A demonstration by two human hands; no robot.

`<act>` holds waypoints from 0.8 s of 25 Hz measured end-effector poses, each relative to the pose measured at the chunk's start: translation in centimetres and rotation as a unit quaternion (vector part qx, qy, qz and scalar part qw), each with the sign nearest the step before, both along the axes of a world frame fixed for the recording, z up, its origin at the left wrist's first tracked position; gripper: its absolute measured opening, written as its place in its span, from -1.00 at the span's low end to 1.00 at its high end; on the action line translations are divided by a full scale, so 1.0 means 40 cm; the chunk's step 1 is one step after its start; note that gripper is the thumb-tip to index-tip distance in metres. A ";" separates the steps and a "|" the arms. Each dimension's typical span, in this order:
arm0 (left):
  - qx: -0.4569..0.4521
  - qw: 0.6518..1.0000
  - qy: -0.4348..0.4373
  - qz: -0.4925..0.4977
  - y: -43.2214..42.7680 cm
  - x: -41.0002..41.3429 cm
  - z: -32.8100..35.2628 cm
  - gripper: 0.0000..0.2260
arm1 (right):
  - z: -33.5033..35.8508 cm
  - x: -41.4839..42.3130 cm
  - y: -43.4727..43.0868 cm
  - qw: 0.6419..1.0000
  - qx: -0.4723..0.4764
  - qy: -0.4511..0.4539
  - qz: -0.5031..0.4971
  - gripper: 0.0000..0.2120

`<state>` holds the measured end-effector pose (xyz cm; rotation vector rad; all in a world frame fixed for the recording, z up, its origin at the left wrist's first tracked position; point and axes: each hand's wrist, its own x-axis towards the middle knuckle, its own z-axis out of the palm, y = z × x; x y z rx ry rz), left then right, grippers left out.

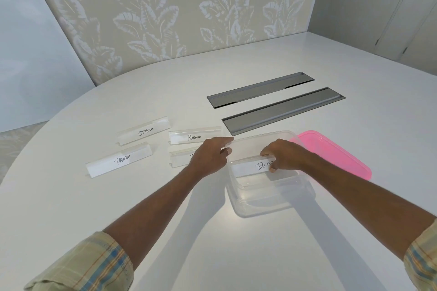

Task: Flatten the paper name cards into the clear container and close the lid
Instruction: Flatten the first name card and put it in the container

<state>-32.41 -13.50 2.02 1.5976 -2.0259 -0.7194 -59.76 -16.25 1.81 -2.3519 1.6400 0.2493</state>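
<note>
- The BEAR card [253, 167] is pinched at its right end by the right hand [282, 155], over the clear container [272, 198].
- The left hand [209, 156] is held loose and empty at the container's left rim.
- The pink lid [335, 155] is laid behind the container.
- The PANDA card [119, 160], OSTRICH card [144, 132] and PENGUIN card [194, 137] are left standing on the white table [94, 208].

Left hand [209, 156] covered fourth card's [181, 158] lettering; right hand [283, 155] hid BEAR card's [250, 168] end.
</note>
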 end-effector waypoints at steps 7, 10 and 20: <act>-0.008 1.000 -0.026 -0.001 -0.005 -0.004 -0.003 -0.60 | -0.007 0.013 -0.002 0.994 -0.052 0.091 0.030 -0.45; -0.010 1.000 -0.029 -0.003 -0.005 -0.004 -0.004 -0.59 | -0.005 0.017 -0.001 0.990 -0.074 0.112 0.035 -0.51; -0.015 1.000 0.013 0.003 -0.001 0.008 -0.006 -0.56 | 0.006 0.023 0.015 0.979 -0.149 0.139 0.024 -0.56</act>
